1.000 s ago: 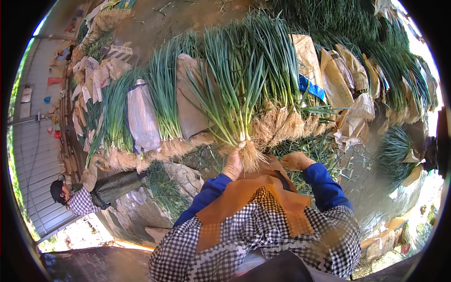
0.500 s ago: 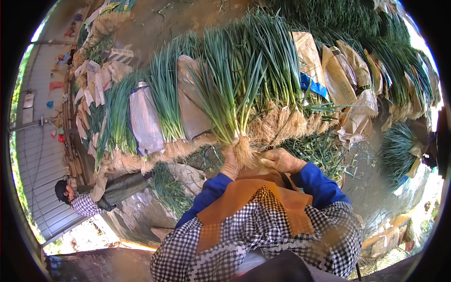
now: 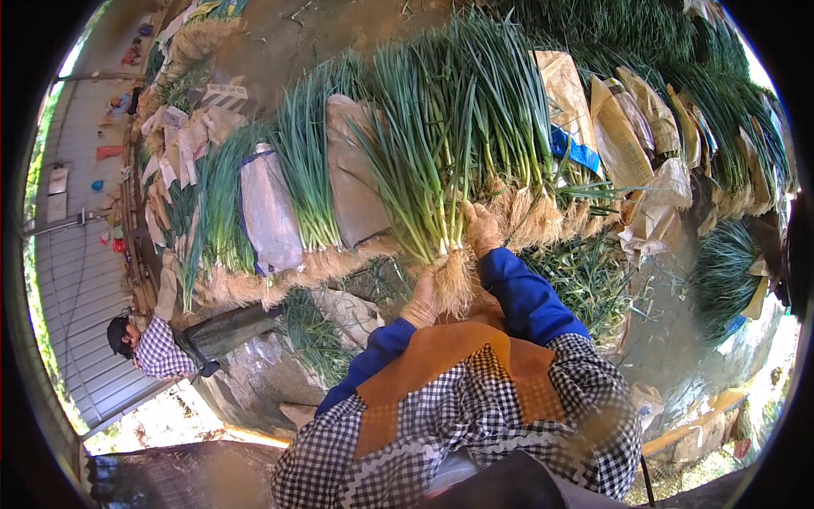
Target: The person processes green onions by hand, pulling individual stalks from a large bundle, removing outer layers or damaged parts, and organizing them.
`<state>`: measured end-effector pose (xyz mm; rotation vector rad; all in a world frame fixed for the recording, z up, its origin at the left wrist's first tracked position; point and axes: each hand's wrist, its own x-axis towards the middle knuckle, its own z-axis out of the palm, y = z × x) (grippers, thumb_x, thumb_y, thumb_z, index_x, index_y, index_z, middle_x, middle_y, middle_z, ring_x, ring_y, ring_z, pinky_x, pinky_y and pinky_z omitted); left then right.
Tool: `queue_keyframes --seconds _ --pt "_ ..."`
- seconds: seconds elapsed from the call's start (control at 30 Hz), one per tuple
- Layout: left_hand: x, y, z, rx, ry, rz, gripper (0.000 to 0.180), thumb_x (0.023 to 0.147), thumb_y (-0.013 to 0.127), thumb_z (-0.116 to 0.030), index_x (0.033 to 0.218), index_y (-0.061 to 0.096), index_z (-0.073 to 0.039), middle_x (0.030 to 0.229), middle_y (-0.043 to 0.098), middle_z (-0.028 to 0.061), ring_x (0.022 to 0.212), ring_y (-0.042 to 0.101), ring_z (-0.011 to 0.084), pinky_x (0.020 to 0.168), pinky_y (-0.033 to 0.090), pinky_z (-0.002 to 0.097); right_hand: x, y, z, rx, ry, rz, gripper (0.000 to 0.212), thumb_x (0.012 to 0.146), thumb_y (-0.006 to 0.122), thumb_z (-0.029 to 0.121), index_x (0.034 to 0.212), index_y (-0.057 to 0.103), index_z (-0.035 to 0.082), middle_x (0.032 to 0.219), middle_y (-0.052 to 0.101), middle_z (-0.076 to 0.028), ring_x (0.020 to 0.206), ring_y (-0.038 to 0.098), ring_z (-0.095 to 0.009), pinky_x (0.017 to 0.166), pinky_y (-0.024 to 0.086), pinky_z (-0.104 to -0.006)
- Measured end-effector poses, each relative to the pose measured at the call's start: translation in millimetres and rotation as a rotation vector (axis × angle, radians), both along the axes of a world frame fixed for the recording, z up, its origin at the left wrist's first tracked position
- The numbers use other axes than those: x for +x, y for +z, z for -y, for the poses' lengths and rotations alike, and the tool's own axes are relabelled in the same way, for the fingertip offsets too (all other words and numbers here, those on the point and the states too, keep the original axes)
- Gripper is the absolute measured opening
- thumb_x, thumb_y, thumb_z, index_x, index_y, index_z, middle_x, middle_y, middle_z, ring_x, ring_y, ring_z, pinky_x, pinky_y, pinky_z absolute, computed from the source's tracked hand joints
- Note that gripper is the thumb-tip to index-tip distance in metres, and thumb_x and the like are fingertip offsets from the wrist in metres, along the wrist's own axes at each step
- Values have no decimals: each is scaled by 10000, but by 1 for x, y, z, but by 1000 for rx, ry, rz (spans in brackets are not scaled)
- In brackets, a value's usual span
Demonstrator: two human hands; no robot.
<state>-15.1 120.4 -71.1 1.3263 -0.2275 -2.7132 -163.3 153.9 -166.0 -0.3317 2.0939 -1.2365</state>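
Note:
In front of me stands a bunch of green onions [image 3: 432, 195], with long green leaves, pale stems and a thick mass of straw-coloured roots [image 3: 455, 280] hanging toward me. My left hand [image 3: 426, 297] is closed round the bunch low down, its fingers partly hidden by the roots. My right hand [image 3: 482, 229] is higher, at the right side of the same bunch, its fingers curled on the pale stems just above the roots. Directly behind and to the right, more green onions [image 3: 504, 127] lean in a dense row, touching the bunch.
Brown sacking [image 3: 354, 170] and a whitish sack [image 3: 271, 212] separate bundles on the left. Paper sacks [image 3: 615, 131] and a blue sheet [image 3: 575, 151] stand right. Loose leaves [image 3: 581, 284] litter the ground. Another person [image 3: 161, 343] is at the far left; a separate bundle [image 3: 721, 267] lies right.
My right hand has moved up and slightly left, from beside the roots onto the stems. My left hand keeps its hold, slightly lower and further right. The other person has shifted slightly.

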Motion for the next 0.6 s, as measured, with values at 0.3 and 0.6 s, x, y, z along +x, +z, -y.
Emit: queue_keyframes --seconds 0.3,0.6 --pt "-15 -25 6 27 258 -233 323 855 500 -222 1099 519 -12 943 582 95 735 571 190 609 499 302 5 140 -95 -71 497 243 284 848 540 290 797 598 17 621 552 -113 571 504 -194 548 425 -334" --pt "-9 -23 1 40 121 -269 366 841 503 -218 1152 494 -26 938 580 99 650 572 173 531 494 283 -42 33 -90 -348 338 224 432 905 447 331 1201 475 17 1204 501 -180 1086 498 -280 921 390 -330"
